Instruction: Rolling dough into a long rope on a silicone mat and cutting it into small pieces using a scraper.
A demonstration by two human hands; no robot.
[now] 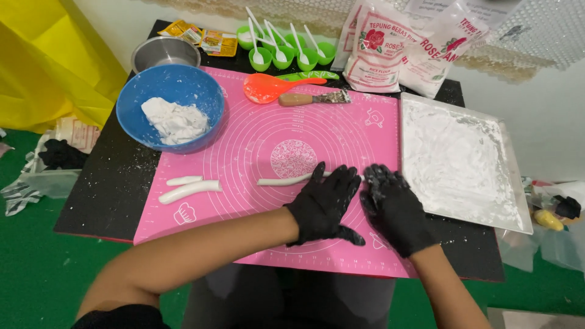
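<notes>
A black table stands on green floor; yellow sheet left of it, white wall behind.

White dough rope, thin, lying flat on pink mat, right end under fingers.

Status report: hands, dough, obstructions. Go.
Left hand and right hand flat, palms down on dough rope on pink mat. Two finished ropes lie apart at left. Nothing in the way.
</notes>
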